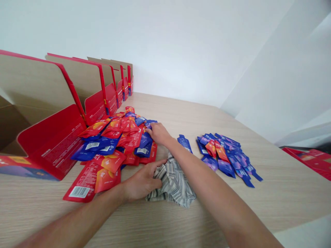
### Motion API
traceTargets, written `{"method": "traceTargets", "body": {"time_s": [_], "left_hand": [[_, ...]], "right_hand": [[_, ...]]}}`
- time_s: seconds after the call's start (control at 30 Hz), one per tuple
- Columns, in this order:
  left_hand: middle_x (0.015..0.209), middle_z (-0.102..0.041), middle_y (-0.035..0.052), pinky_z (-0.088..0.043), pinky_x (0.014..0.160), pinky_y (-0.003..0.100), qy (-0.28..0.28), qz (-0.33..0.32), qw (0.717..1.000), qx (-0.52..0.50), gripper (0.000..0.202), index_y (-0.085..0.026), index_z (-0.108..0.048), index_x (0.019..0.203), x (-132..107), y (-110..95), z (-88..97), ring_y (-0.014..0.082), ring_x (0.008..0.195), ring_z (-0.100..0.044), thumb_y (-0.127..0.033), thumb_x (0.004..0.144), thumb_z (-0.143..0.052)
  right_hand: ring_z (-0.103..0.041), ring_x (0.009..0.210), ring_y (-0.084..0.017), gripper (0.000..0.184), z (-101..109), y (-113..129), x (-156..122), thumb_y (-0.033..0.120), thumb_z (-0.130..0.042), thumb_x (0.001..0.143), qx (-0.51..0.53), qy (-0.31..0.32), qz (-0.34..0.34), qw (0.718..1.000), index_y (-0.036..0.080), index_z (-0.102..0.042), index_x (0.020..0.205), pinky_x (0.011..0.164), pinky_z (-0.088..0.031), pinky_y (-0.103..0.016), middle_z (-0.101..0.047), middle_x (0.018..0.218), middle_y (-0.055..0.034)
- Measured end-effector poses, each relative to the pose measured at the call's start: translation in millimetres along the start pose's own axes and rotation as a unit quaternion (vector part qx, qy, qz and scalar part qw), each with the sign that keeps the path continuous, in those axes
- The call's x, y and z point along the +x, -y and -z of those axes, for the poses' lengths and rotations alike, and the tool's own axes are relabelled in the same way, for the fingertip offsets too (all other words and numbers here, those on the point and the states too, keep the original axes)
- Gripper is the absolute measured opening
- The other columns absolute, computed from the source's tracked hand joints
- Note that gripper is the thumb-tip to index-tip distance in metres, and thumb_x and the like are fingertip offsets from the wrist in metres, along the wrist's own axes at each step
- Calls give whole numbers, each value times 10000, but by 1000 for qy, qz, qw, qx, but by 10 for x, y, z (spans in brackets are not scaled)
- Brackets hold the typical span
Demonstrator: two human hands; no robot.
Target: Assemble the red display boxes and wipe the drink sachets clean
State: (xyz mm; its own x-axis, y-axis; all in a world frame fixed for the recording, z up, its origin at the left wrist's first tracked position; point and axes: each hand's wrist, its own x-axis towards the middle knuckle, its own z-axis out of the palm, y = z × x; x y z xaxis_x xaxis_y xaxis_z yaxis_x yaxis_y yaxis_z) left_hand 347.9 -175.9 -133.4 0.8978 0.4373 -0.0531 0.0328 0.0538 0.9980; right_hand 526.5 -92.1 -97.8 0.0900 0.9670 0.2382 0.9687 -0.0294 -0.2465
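On the table lies a crumpled grey-and-white striped cloth (176,182). My left hand (143,181) is closed on its left edge, thumb pressed over the fabric. Farther forward, my right hand (160,133) reaches across to the right side of a mixed heap of red sachets (108,162) and blue sachets (97,144). Its fingers are closed on a purple-blue sachet (150,122) at the heap's edge; the fingertips are partly hidden. Just beyond the cloth, a single blue sachet (184,143) lies partly behind my right forearm.
Several open red cardboard boxes (55,148) stand in a row along the left, their brown insides showing. To the right, blue sachets (232,155) lie spread out with two orange-red sachets (216,150) among them. A red printed item (310,160) is at the far right, beyond the table edge.
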Motion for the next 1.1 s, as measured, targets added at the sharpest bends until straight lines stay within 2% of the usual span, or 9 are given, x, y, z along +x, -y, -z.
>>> {"method": "traceTargets", "body": {"time_s": [0.1,0.23,0.33,0.43,0.53,0.7,0.9,1.0,1.1], "left_hand": [[1238,-712,53,-427,1059,365,-3,-2,1000,-2,781,-170,-624,1393,-8,-6,-1,246,1146,-606,-85,617,-598],[1186,-725,39,-459,1007,357,4,22,999,-38,810,-195,-591,1425,-10,-2,-8,236,1129,-617,-82,624,-606],[1116,-737,28,-479,948,332,18,35,997,-61,839,-184,-558,1454,4,3,-14,219,1061,-640,-91,623,-626],[1039,-741,10,-494,887,300,28,39,996,-82,825,-172,-574,1434,17,4,-23,194,971,-654,-94,614,-626],[1025,-739,6,-499,874,290,17,37,996,-82,822,-171,-585,1424,13,-1,-32,186,955,-650,-91,607,-630],[1032,-744,10,-499,910,299,21,21,997,-71,768,-170,-627,1375,-12,-40,-45,186,972,-651,-73,613,-618],[977,-742,-1,-501,881,293,30,13,997,-77,716,-186,-662,1323,-7,-50,-52,186,941,-650,-69,618,-618],[975,-738,1,-496,886,293,20,21,997,-66,740,-173,-639,1345,0,-27,-43,190,958,-646,-81,611,-629],[1017,-737,9,-486,908,298,-1,29,998,-53,799,-159,-586,1398,-3,2,-30,196,999,-642,-95,604,-645]], "right_hand": [[-631,1221,-284,403,99,-82,-140,456,-514,1042,-6,16,28,999,129,-670,1218,1055,-447,-382,-711,1269,-171],[-500,1416,-306,624,417,-523,-444,449,-631,983,-21,28,15,999,83,-505,1472,1171,-369,-424,-532,1519,-220],[-438,1467,-376,859,568,-897,-708,429,-839,803,-36,79,-6,996,40,-497,1488,1191,-366,-479,-463,1555,-280],[-490,1431,-381,801,545,-1088,-931,411,-882,742,-41,127,-12,991,90,-596,1418,1157,-425,-484,-557,1486,-254],[-478,1446,-352,635,432,-1091,-1093,409,-729,896,-45,134,0,990,75,-592,1418,1185,-395,-475,-568,1475,-250],[-367,1510,-373,723,351,-981,-1297,380,-693,906,-56,135,25,989,8,-487,1492,1216,-346,-502,-478,1535,-294],[-577,1348,-341,541,339,-856,-1406,322,-539,1018,-80,96,31,992,15,-489,1461,1135,-435,-458,-585,1424,-298],[-643,1254,-335,435,304,-843,-1420,172,-444,1021,-88,71,15,993,27,-518,1425,1072,-482,-468,-645,1342,-283],[-685,1190,-292,483,343,-886,-1451,7,-412,925,-78,49,8,996,51,-560,1383,1038,-511,-399,-696,1283,-229]]}}
